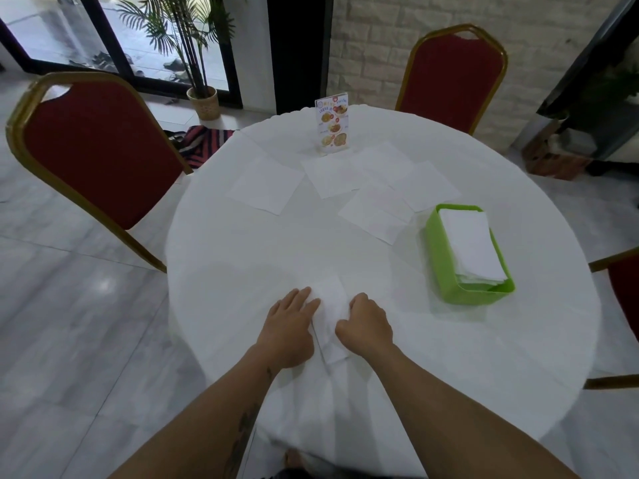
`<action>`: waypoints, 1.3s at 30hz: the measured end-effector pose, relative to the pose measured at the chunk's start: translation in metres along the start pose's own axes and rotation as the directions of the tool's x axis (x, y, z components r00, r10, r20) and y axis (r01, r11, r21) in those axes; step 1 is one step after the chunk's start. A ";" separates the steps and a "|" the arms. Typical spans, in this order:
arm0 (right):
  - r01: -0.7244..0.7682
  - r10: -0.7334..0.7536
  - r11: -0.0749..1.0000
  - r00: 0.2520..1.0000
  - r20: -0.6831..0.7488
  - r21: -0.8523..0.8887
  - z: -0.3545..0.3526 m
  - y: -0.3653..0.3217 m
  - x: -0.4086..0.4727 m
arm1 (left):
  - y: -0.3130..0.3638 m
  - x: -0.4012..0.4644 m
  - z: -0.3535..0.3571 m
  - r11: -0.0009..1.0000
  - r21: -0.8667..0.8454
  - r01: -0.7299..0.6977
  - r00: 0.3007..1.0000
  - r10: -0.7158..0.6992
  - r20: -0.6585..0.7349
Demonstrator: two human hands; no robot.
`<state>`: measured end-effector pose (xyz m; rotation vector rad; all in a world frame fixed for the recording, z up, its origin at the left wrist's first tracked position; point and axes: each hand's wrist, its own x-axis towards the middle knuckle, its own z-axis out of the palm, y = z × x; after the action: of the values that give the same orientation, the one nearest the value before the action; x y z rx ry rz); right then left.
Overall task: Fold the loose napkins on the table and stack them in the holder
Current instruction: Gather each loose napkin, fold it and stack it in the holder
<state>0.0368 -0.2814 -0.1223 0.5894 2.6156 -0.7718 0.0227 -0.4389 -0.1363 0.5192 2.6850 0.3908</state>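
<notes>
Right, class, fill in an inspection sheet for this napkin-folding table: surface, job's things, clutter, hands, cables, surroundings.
Surface: round table under a white tablecloth.
Job's things: green plastic holder with stacked folded napkins; loose white paper napkins lying flat at the far side; one napkin being folded.
Clutter: upright printed menu card.
Hands: left hand flat on the napkin; right hand curled at its edge.
Cables: nothing seen.
Surroundings: red gold-framed chairs, potted palm, white brick wall.
</notes>
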 end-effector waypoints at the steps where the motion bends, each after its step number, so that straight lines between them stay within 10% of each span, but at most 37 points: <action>1: -0.003 0.002 0.999 1.000 -0.019 -0.037 0.002 -0.001 -0.001 | 0.000 0.000 0.000 1.000 0.000 0.000 1.000 0.000 0.000; 28: 0.020 -0.084 0.857 0.991 0.100 0.515 -0.075 0.029 0.000 | 0.057 0.024 -0.034 0.930 -0.352 0.105 0.981 -0.155 -0.117; 39: 0.191 0.006 0.692 0.963 -0.270 0.697 -0.211 0.104 0.054 | 0.175 0.080 -0.066 0.903 -0.426 -0.058 0.984 -0.020 -0.176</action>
<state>-0.0032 -0.0647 -0.0237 0.7962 2.4948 -1.9184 -0.0205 -0.2635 -0.0438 0.3898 2.6366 1.0516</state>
